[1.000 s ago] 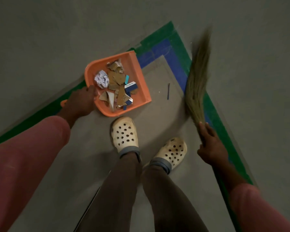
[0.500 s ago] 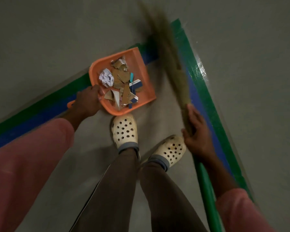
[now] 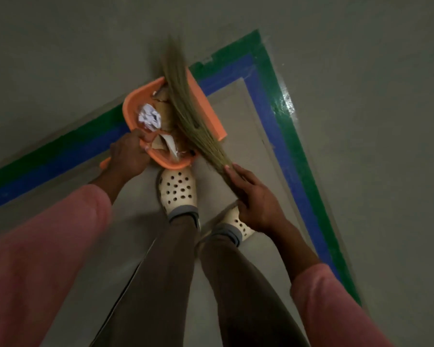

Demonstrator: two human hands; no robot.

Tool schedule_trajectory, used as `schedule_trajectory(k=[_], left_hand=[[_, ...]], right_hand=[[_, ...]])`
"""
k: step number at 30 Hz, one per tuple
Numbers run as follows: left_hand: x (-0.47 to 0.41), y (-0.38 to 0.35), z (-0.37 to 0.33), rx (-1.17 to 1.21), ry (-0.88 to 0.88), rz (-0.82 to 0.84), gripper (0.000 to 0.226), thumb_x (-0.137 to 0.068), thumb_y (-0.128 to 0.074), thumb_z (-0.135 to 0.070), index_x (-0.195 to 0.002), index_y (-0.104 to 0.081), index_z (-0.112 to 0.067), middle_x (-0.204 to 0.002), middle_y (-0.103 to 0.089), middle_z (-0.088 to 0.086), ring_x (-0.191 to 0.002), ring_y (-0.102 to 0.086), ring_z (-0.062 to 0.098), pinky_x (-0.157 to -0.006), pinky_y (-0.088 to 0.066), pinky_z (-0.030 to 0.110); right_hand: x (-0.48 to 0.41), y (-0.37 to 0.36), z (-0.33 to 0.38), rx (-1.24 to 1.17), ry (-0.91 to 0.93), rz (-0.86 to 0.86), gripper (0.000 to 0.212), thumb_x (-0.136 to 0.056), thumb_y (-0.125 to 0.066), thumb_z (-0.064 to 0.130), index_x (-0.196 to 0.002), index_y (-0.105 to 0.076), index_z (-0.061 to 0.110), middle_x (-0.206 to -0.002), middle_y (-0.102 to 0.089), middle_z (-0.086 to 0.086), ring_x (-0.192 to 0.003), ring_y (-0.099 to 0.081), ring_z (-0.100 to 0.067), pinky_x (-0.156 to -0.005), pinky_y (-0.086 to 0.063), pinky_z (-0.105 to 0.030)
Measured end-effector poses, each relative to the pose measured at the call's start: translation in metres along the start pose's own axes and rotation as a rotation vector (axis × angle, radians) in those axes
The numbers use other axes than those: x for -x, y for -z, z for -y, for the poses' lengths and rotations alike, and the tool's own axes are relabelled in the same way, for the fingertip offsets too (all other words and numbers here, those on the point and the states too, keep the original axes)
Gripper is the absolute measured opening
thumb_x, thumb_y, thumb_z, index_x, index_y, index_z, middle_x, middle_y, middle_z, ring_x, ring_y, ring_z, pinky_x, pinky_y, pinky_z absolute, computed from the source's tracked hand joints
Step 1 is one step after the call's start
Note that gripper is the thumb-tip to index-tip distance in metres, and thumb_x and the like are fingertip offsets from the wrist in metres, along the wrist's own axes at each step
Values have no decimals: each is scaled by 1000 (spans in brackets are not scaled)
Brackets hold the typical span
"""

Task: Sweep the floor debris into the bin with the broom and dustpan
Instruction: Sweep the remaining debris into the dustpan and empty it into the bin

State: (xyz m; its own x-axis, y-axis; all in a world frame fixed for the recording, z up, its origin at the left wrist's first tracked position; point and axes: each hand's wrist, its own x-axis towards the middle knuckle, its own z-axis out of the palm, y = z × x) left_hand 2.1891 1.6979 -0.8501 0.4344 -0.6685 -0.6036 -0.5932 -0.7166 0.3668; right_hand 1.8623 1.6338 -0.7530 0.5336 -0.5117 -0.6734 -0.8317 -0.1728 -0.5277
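An orange dustpan (image 3: 212, 113) sits ahead of my feet, loaded with a crumpled white paper ball (image 3: 148, 117) and brown cardboard scraps (image 3: 163, 106). My left hand (image 3: 129, 155) grips the dustpan at its near rim, by the handle. A straw-coloured grass broom (image 3: 186, 106) lies slanted across the pan, its bristles covering the right half of the debris. My right hand (image 3: 252, 196) holds the broom at its bound end, just right of the pan.
Green tape (image 3: 283, 101) and blue tape (image 3: 266, 106) mark a corner on the grey floor (image 3: 361, 121). My cream perforated clogs (image 3: 177, 189) stand just behind the dustpan. No bin is in view.
The broom swung left from beside the tape and now lies over the dustpan. My right hand moved left with it. The loose dark strip on the floor is out of sight.
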Motion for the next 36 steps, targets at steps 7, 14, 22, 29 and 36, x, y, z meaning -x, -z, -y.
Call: schedule_trajectory(k=[7, 14, 22, 29, 36], left_hand=[[122, 63, -76, 136, -52, -39, 28, -82, -71, -6, -108, -64, -9, -108, -69, 17, -100, -64, 39, -85, -50, 47], [283, 163, -169, 256, 45, -14, 27, -84, -66, -1, -109, -64, -12, -110, -68, 15, -106, -63, 37, -88, -47, 43], [459, 248, -209, 350, 99, -65, 26, -88, -65, -9, -112, -61, -16, -114, -68, 14, -106, -62, 37, -88, -48, 42], [571, 276, -156, 463, 238, -238, 25, -86, -67, -7, -109, -63, -15, -112, -70, 15, -105, -64, 38, -85, -49, 40], [645, 285, -63, 384, 243, -256, 26, -87, -66, -12, -113, -61, -17, -113, -69, 15, -106, -63, 38, -86, -49, 41]], right_hand=[[142, 72, 38, -138, -22, -201, 96, -82, -69, 2, -158, -24, 40, -165, -23, 16, -150, -29, -10, -113, -37, -31], [275, 171, 122, -93, 13, -272, 96, -82, -71, 6, -157, -25, 44, -164, -23, 19, -147, -35, -12, -107, -49, -44], [389, 220, 223, -33, 155, -345, 95, -78, -69, 3, -157, -30, 39, -163, -29, 9, -141, -39, -14, -99, -48, -30], [445, 170, 287, 16, 389, -224, 90, -74, -58, 7, -157, -35, 31, -163, -31, 4, -144, -41, -16, -104, -48, -30], [481, 96, 326, 227, 468, -174, 100, -73, -65, 3, -157, -27, 43, -165, -24, 11, -136, -49, -19, -79, -49, -27]])
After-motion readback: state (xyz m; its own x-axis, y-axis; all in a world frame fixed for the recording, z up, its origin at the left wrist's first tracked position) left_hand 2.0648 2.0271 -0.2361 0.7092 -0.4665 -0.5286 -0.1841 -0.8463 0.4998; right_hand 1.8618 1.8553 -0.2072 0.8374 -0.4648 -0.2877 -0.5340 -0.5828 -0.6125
